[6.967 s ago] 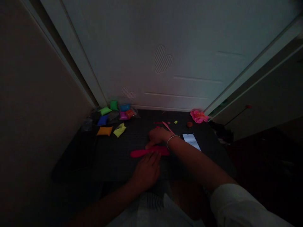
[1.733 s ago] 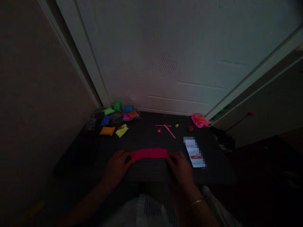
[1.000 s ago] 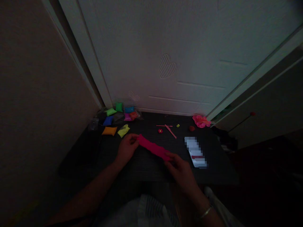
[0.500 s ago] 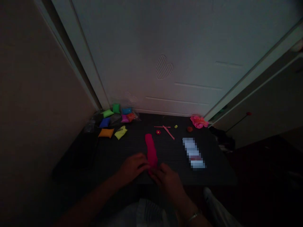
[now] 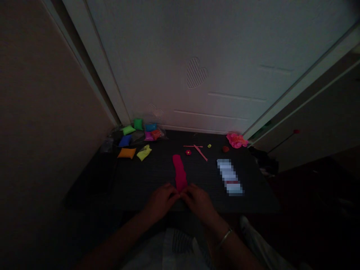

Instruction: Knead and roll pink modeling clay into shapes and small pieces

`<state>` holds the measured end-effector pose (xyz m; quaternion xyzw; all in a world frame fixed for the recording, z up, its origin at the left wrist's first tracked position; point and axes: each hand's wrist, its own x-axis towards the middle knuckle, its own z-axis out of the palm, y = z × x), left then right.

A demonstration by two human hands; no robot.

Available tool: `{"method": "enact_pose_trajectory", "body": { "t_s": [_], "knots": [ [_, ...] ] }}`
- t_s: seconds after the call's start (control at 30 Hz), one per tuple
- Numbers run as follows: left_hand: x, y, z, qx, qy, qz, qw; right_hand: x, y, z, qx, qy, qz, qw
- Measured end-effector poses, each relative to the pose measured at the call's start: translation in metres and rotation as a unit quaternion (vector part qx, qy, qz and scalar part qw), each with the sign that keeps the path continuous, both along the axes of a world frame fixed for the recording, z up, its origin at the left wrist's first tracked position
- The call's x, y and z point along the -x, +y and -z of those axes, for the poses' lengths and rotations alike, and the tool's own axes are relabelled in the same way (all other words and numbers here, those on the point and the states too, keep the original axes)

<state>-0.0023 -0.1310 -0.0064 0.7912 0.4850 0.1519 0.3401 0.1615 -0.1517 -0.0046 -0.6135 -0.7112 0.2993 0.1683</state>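
A flat, long strip of dark pink modelling clay (image 5: 180, 172) lies on the dark table, with its near end between my hands. My left hand (image 5: 161, 198) pinches the left corner of that end between thumb and fingers. On the right corner, my right hand (image 5: 198, 198) does the same, its fingertips almost meeting the left ones. Just beyond the strip sit a small red clay flower with a yellow centre (image 5: 188, 152) and two pink modelling tools (image 5: 200, 153), one lying across the other's end.
Colourful clay packets (image 5: 128, 130) crowd the back left, with an orange packet (image 5: 126, 153) and a yellow one (image 5: 144, 153) nearer. A pixelated bright rectangle (image 5: 230, 177) lies at right. Behind it are a pink ruffled piece (image 5: 237, 140) and a reddish lump (image 5: 225, 149). A white panel (image 5: 168, 75) rises behind.
Both hands have come closer together at the near end of the strip, each now pinching a corner. The view has tilted slightly, so the table sits a little higher.
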Motion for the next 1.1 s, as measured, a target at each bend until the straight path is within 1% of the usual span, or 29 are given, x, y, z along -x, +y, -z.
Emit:
{"method": "enact_pose_trajectory", "body": {
  "t_s": [0.1, 0.17, 0.27, 0.37, 0.43, 0.53, 0.6, 0.73, 0.8, 0.9, 1.0, 1.1],
  "knots": [
    [-0.003, 0.004, -0.005, 0.029, 0.021, -0.014, 0.999, -0.001, -0.002, 0.003, -0.028, 0.034, 0.016, 0.999],
    [-0.006, 0.008, -0.006, 0.046, 0.03, -0.021, 0.998, -0.003, -0.007, 0.006, -0.059, 0.031, 0.004, 0.998],
    [-0.008, 0.012, -0.007, 0.073, 0.044, -0.029, 0.996, -0.006, -0.015, 0.01, -0.096, -0.043, -0.045, 0.993],
    [-0.008, 0.014, -0.007, 0.084, 0.043, -0.038, 0.995, -0.006, -0.018, 0.011, -0.111, -0.12, -0.057, 0.985],
    [-0.006, 0.013, -0.005, 0.069, 0.016, -0.031, 0.997, -0.005, -0.016, 0.011, -0.113, -0.14, -0.054, 0.982],
    [-0.002, 0.008, 0.0, 0.039, -0.02, 0.009, 0.999, -0.004, -0.011, 0.009, -0.109, -0.125, -0.062, 0.984],
    [0.001, 0.005, 0.003, 0.022, -0.017, 0.028, 0.999, -0.005, -0.007, 0.007, -0.099, -0.102, -0.065, 0.988],
    [0.002, 0.002, 0.006, -0.005, 0.005, 0.034, 0.999, -0.007, -0.004, 0.005, -0.074, -0.072, -0.064, 0.993],
    [0.001, 0.005, 0.005, -0.01, 0.018, 0.038, 0.999, -0.008, -0.004, 0.005, -0.074, -0.067, -0.063, 0.993],
    [-0.003, 0.012, 0.001, 0.006, 0.04, 0.042, 0.998, -0.007, -0.007, 0.005, -0.084, -0.082, -0.069, 0.991],
    [-0.005, 0.021, -0.005, 0.049, 0.053, 0.047, 0.996, -0.006, -0.007, 0.006, -0.088, -0.12, -0.072, 0.986],
    [-0.005, 0.025, -0.007, 0.077, 0.029, 0.045, 0.996, -0.005, -0.005, 0.005, -0.083, -0.112, -0.068, 0.988]
  ]
}}
